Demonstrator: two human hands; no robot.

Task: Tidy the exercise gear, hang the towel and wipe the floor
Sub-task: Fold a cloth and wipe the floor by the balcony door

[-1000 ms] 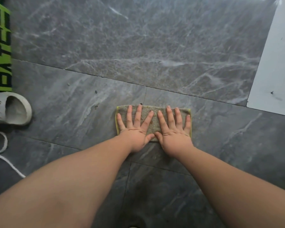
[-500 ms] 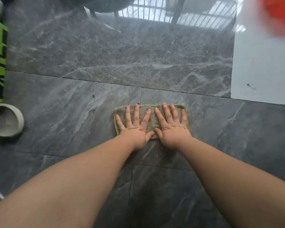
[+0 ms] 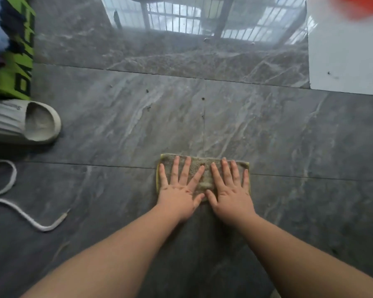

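On grey floor (image 3: 289, 136), folded grey-green cloth (image 3: 205, 168), yellow-edged, under flat hands

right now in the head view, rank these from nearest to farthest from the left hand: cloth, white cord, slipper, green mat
1. cloth: directly under the left hand, which presses it flat.
2. white cord: on the floor to the left.
3. slipper: farther left and ahead.
4. green mat: far left corner, beyond the slipper.
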